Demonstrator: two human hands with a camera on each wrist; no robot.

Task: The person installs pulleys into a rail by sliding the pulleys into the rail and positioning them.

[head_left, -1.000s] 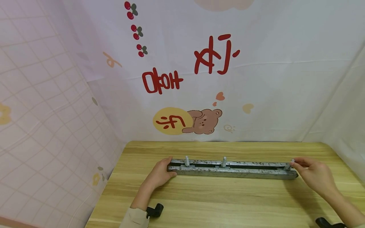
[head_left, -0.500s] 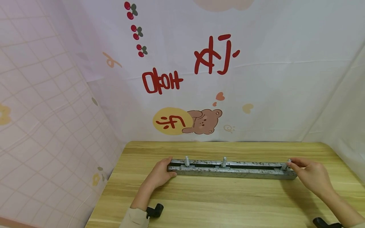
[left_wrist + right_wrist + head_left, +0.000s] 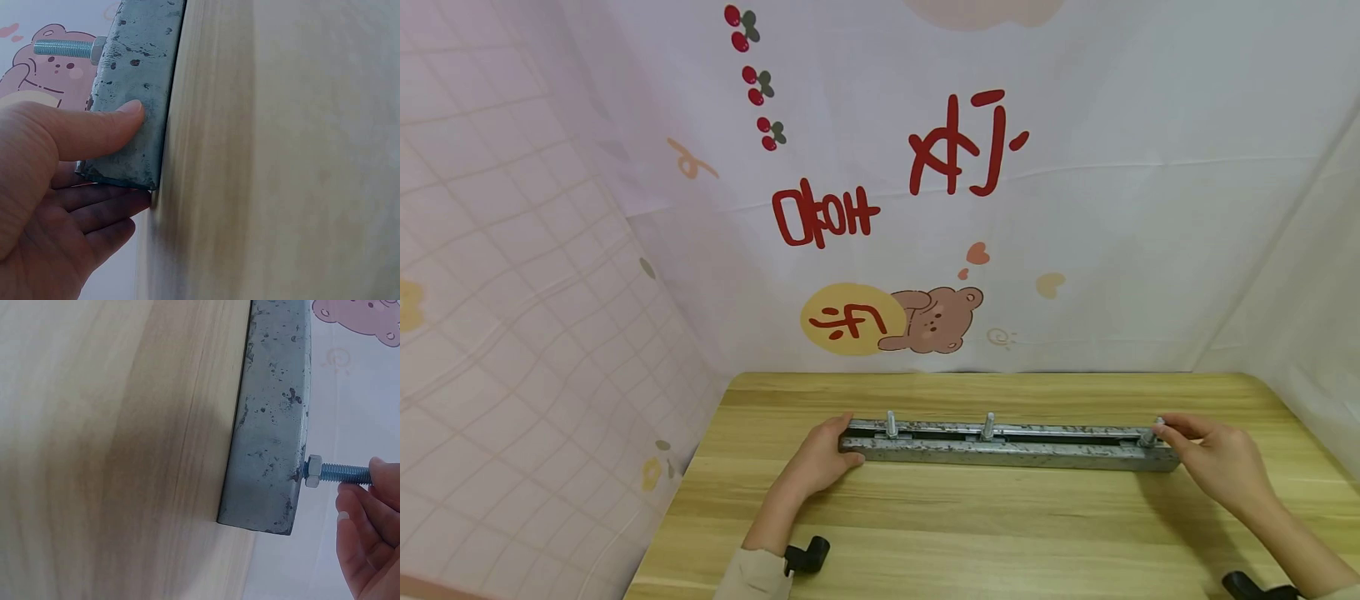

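A slotted steel channel (image 3: 1000,454), grey and speckled with dark marks, lies lengthwise on the wooden table. My left hand (image 3: 820,454) grips its left end; the thumb (image 3: 106,128) presses the front face and the fingers reach round the end. Near the other end, my right hand (image 3: 1228,467) pinches the upper part of a threaded bolt (image 3: 344,474) between thumb and fingers. That bolt stands out of the slot, with a hex nut (image 3: 314,471) at the channel's surface. Two more bolts rise from the slot: one at the left (image 3: 891,425), another nearer the middle (image 3: 988,427).
Behind the wooden table (image 3: 970,533) hangs a white cloth (image 3: 1112,250) with a printed bear, cherries and red lettering. A grid-patterned cloth (image 3: 535,292) covers the left side. Black wrist mounts (image 3: 808,554) sit on both forearms.
My right hand and its pinched bolt have shifted slightly left along the slot, away from the channel's right end, then held still. My left hand keeps its place.
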